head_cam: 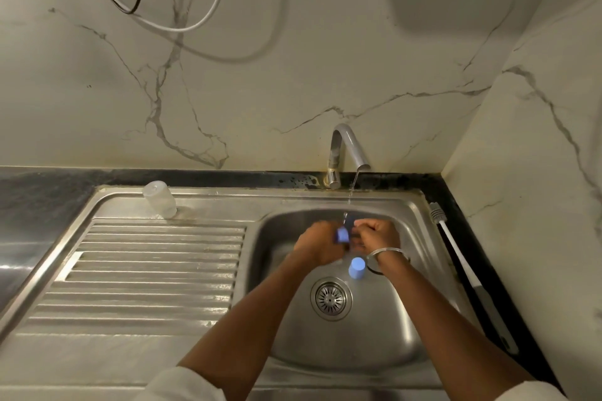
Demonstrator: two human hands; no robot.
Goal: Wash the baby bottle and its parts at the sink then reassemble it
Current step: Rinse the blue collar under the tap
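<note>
Both hands meet over the steel sink basin [384, 335], under a thin stream from the tap [347, 153]. My left hand [317, 242] grips a small blue bottle part [342, 235]. My right hand [378, 234], with a bangle at the wrist, is curled against that part; what its fingers hold is blurred. A blue cap [357, 268] stands in the basin just below my hands. The clear bottle body [159, 198] stands upside down at the back of the draining board.
The ribbed draining board [146, 277] fills the left side. A drain strainer [331, 298] sits in the basin floor. A white-handled bottle brush [469, 273] lies on the black counter right of the sink. Cables hang on the marble wall [182, 23].
</note>
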